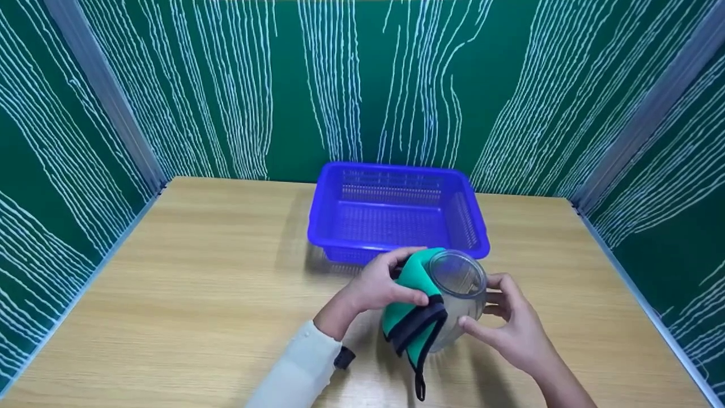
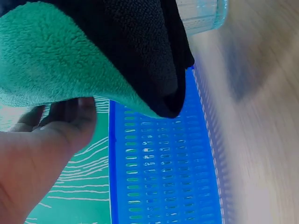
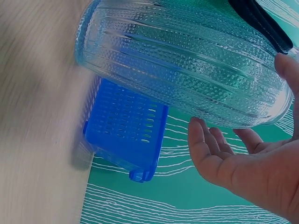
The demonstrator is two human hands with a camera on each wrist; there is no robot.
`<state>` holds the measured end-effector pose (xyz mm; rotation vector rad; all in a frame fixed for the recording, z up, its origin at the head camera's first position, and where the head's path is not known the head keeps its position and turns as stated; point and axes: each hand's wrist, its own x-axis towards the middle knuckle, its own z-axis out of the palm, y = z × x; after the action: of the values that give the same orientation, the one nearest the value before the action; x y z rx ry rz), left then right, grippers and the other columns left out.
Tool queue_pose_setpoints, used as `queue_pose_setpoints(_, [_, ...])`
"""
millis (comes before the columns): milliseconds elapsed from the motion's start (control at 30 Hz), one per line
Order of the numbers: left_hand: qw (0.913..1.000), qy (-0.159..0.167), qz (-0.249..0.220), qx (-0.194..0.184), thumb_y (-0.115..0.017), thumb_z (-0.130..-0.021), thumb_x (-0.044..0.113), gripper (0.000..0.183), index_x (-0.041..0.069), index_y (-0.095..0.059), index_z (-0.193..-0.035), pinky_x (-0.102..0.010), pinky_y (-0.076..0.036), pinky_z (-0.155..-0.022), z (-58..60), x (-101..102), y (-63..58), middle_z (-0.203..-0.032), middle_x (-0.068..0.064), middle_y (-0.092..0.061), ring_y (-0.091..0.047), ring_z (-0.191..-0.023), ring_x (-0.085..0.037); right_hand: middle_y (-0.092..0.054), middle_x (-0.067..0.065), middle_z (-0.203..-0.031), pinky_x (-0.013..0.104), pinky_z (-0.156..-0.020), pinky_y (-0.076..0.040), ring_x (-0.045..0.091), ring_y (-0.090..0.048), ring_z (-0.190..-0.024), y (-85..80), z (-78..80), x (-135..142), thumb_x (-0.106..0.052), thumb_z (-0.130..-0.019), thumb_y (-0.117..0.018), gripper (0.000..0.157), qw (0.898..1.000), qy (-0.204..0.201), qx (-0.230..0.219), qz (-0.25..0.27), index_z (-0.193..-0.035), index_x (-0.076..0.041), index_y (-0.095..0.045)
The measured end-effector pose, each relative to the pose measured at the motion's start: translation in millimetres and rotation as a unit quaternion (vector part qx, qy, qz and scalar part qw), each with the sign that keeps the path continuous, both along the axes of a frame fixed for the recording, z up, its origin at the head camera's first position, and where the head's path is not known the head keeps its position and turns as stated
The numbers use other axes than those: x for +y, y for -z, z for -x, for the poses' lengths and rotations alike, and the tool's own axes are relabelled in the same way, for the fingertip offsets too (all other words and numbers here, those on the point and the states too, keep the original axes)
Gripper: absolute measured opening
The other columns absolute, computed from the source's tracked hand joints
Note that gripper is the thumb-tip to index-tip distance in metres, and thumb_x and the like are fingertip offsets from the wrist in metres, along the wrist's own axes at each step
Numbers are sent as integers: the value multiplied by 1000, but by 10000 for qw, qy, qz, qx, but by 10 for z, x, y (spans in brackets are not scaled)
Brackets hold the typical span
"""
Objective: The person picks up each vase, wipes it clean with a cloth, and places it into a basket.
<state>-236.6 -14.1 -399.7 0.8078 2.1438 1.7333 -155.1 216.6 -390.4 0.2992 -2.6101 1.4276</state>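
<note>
A clear ribbed glass jar point(image 1: 459, 314) with a round open mouth is held tilted above the table. My right hand point(image 1: 518, 331) holds it from the right, thumb on the near side and fingers on the far side; in the right wrist view its dimpled glass wall point(image 3: 187, 70) spans the top. Against the jar's left side lies a green cloth point(image 1: 416, 280) with black edging and a hanging loop. My left hand point(image 1: 376, 286) grips that cloth between thumb and fingers. Up close, the cloth point(image 2: 42, 60) looks fluffy and partly covers the left fingers.
Just behind the hands stands a blue perforated plastic basket point(image 1: 345, 241) on the wooden table point(image 1: 198, 283). Green panels point(image 1: 504, 68) with white wavy lines enclose the back and sides, joined by grey corner posts point(image 1: 640, 119).
</note>
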Motion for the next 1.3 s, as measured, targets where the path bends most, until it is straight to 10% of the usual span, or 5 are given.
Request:
queue_pose_setpoints(933, [9985,490,150,186,-80,-58,15,76,28,-41,-122,-27,-38,-89,-49,-48,-42,-112,10,-52,-49,-102,-7,-54,-7,-108,21,-78,-45,8,-54,-93,66,3,8,-30,-60,-79,65,9990,422,-127,40,-112,-19,-42])
queue_pose_setpoints(1300, [9934,415,1030,294,-85,-50,29,87,45,-36,-120,-36,-34,-92,91,-45,282,-114,17,-49,-45,-106,-7,-53,-5,-104,19,-81,-44,9,-55,-90,28,9,8,-29,-61,-79,59,9993,355,-82,-117,-106,-15,-44])
